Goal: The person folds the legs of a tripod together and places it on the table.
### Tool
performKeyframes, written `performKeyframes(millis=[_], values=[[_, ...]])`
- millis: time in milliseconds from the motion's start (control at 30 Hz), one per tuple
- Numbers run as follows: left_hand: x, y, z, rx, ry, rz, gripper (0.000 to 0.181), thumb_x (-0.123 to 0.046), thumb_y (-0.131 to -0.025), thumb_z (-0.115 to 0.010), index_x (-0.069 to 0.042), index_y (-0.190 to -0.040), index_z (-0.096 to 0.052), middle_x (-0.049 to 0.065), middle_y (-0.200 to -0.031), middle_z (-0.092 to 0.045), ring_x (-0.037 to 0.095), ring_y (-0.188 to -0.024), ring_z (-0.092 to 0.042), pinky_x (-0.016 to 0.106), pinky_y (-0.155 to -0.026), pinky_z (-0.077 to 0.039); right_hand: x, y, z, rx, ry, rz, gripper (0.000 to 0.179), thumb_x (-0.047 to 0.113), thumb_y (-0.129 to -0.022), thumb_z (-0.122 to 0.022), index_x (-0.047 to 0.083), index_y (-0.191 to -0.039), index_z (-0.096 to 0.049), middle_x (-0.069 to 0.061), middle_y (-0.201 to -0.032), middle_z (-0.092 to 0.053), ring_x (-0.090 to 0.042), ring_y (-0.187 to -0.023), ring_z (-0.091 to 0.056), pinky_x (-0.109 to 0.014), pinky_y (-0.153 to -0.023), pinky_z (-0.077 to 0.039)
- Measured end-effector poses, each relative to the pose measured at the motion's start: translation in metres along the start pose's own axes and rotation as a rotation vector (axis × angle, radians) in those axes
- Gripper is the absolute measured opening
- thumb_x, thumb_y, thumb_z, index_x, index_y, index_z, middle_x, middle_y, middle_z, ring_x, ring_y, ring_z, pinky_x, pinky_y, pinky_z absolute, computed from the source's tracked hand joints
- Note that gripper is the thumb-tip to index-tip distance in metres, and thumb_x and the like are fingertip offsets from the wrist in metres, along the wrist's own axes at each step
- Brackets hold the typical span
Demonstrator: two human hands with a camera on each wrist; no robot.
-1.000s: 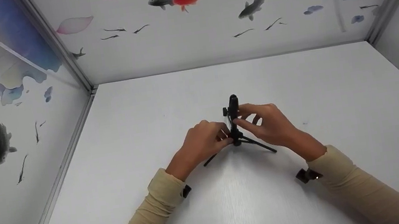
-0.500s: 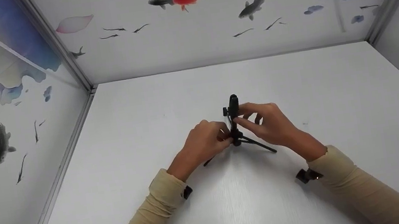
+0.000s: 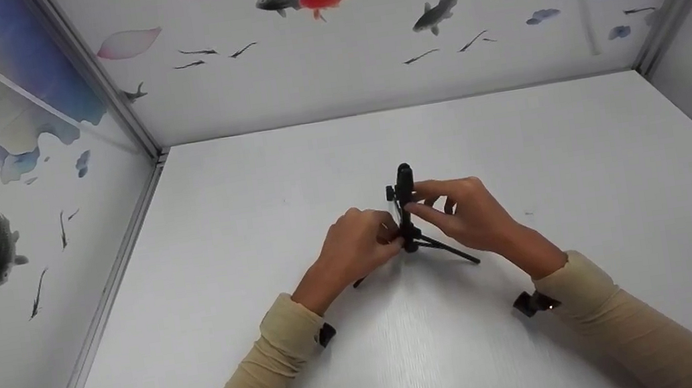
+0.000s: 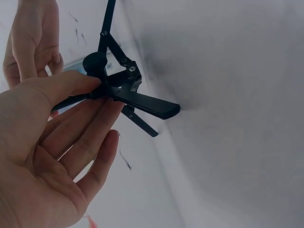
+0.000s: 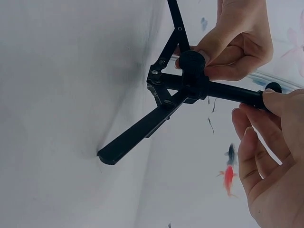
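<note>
A small black tripod [image 3: 406, 180] stands on the white table with its legs spread. My left hand [image 3: 356, 241] grips it low, by the hub where the legs meet. The left wrist view shows the thumb beside a round knob [image 4: 95, 61], the other fingers behind the column. Higher up, my right hand [image 3: 474, 215] pinches the column between thumb and fingers. From the right wrist, a flat leg [image 5: 133, 132] slants down to the tabletop, and the thumb lies near a small dark knob [image 5: 273, 87] at the column's upper part. My left hand partly hides one leg in the head view.
The white table [image 3: 249, 180] is bounded by a back wall [image 3: 357, 77] and side panels printed with fish and blue patches. Metal posts [image 3: 107, 85] frame the corners. Small black cameras [image 3: 525, 305] sit at both sleeve cuffs.
</note>
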State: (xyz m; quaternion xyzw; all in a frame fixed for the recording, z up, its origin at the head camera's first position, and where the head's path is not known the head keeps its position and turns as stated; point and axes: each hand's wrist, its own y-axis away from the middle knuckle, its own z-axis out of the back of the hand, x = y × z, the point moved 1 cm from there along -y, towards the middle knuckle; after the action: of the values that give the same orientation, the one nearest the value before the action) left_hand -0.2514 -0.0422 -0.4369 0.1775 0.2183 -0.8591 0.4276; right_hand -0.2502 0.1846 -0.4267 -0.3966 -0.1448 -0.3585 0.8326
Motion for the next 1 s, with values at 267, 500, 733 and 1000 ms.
performKeyframes(millis=[267,500,733,1000], values=[[0.0001,-0.0017,0.0026,-0.002,0.002,0.02,0.013,-0.019,-0.094,-0.081,-0.012,-0.103,-0.085,-0.002,-0.09,-0.085,0.01,-0.086,-0.077,0.028,-0.072,-0.059,-0.0017,-0.0039,-0.0003,-0.009,-0.012,0.012,0.027,0.019,-0.102,-0.078,0.024,-0.129,-0.08,0.009,-0.109,-0.084,-0.008,-0.087,-0.076,-0.027,-0.062,-0.055],[-0.0011,0.0003,0.0006,0.012,0.025,0.02,0.013,-0.019,-0.094,-0.08,-0.011,-0.103,-0.085,-0.002,-0.089,-0.085,0.009,-0.083,-0.076,0.025,-0.07,-0.055,-0.0025,-0.0004,-0.0017,-0.011,-0.022,0.013,0.027,0.018,-0.102,-0.078,0.023,-0.128,-0.08,0.009,-0.11,-0.084,-0.008,-0.088,-0.076,-0.026,-0.062,-0.055],[-0.0015,0.0011,-0.0001,-0.007,0.027,0.006,0.013,-0.018,-0.094,-0.081,-0.01,-0.103,-0.085,0.0,-0.09,-0.085,0.013,-0.084,-0.077,0.025,-0.07,-0.054,-0.0015,-0.0008,-0.0015,-0.003,-0.019,0.011,0.025,0.019,-0.102,-0.077,0.023,-0.127,-0.081,0.009,-0.11,-0.084,-0.008,-0.089,-0.076,-0.029,-0.062,-0.056],[-0.001,0.0,-0.0019,-0.016,0.038,-0.005,0.013,-0.02,-0.094,-0.082,-0.011,-0.102,-0.086,-0.002,-0.088,-0.085,0.004,-0.077,-0.072,0.019,-0.063,-0.047,-0.0017,-0.0007,-0.0002,0.006,-0.018,0.003,0.025,0.019,-0.102,-0.077,0.023,-0.127,-0.081,0.009,-0.109,-0.084,-0.008,-0.088,-0.076,-0.029,-0.063,-0.056]])
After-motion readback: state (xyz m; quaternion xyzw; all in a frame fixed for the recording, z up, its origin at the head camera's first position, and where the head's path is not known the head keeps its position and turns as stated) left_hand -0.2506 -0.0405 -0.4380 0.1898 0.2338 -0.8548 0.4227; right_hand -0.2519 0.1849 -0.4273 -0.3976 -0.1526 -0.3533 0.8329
